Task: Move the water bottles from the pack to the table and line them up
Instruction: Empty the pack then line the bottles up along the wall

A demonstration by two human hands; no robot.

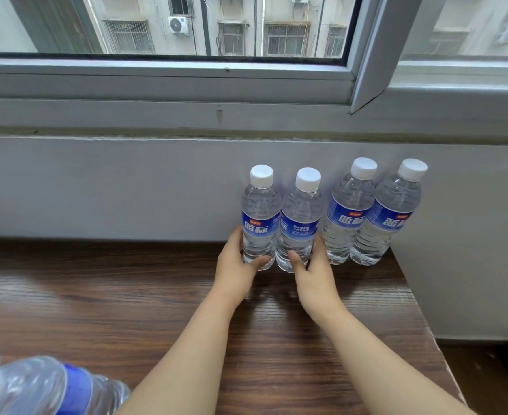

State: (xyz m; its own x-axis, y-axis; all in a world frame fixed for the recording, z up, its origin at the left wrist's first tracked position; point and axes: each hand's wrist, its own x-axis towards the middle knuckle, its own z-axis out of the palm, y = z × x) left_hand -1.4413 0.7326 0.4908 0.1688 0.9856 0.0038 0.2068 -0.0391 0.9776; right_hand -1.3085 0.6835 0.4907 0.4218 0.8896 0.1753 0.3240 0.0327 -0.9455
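A grey wall (96,187) under the window (186,25) backs my dark wood table (96,295). The blurred pack (46,387) sits near left. Four bottles stand along the wall (white caps up): my left hand (237,265) grips the first bottle (260,214), my right hand (312,274) grips the second bottle (299,220).

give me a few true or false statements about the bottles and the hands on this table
1. Four bottles stand upright by the wall. True.
2. The left hand holds the far-left bottle. True.
3. The right hand is flat on the table. False: it grips the second bottle.
4. The caps are blue. False: the caps, like this cap, are white.
5. The two right bottles are untouched. True.
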